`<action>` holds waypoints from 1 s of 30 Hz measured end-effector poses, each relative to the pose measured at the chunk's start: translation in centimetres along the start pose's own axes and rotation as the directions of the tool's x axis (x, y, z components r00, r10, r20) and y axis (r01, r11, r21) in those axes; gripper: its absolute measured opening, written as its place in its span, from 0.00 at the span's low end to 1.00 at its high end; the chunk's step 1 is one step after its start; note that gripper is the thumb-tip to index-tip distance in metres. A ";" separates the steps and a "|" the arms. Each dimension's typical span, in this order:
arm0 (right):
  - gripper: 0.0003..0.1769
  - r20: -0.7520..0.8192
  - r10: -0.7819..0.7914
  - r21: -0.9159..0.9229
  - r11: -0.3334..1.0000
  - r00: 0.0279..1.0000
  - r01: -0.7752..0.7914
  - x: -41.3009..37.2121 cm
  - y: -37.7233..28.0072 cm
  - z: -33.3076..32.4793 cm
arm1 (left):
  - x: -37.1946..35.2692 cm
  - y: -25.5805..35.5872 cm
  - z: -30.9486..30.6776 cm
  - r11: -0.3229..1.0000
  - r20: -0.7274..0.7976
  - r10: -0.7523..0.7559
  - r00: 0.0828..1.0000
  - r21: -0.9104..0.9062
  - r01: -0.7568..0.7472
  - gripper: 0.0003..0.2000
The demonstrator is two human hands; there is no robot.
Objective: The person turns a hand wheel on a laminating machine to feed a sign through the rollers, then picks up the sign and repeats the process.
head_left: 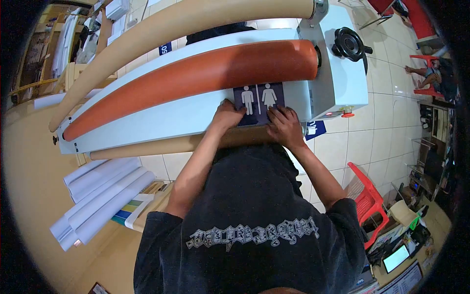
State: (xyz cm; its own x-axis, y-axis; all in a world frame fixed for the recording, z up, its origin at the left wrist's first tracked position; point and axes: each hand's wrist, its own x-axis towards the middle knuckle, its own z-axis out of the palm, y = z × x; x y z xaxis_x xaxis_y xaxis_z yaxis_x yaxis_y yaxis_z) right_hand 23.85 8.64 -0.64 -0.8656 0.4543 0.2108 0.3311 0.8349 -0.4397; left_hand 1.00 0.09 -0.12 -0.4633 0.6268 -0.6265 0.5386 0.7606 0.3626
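A dark restroom sign [252, 119] with a white man and woman figure lies flat on the white bed of a roller laminating machine [186, 115]. Its far edge meets the underside of the orange-red roller [196, 71]. My left hand [228, 116] grips the sign's left edge with bent fingers. At the near right corner, my right hand [286, 127] holds the sign, fingertips on its face and the thumb near the front edge.
A brown cardboard-covered roll [186, 24] spans above the roller, and another brown roll [152, 147] runs along the front. A black hand wheel [348, 44] and red button [348, 115] are on the right end. White paper rolls [103, 201] stand left; a red chair [367, 206] is at right.
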 end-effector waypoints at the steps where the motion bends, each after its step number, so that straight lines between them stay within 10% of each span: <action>1: 0.27 -0.001 0.012 0.004 1.000 1.000 -0.012 0.0 0.0 0.1 | -0.3 0.5 -0.5 1.000 -0.003 -0.002 1.000 0.003 0.002 0.24; 12: 0.28 -0.015 0.016 -0.002 1.000 1.000 -0.016 -0.1 -0.1 0.3 | 0.9 3.4 -2.6 0.988 0.330 -0.084 0.940 0.150 0.036 0.19; 30: 0.22 -0.070 -0.008 0.003 1.000 0.998 0.008 -0.1 0.2 0.6 | 1.9 4.8 -3.6 0.982 0.412 -0.186 0.892 0.107 0.155 0.17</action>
State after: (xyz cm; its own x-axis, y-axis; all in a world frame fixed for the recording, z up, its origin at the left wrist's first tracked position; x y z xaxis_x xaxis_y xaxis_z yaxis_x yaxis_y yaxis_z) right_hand 23.76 8.58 -1.28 -0.8398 0.4682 0.2747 0.3230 0.8378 -0.4403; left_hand 0.15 5.56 2.88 -0.2234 0.3476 -0.9106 0.5325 0.8260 0.1847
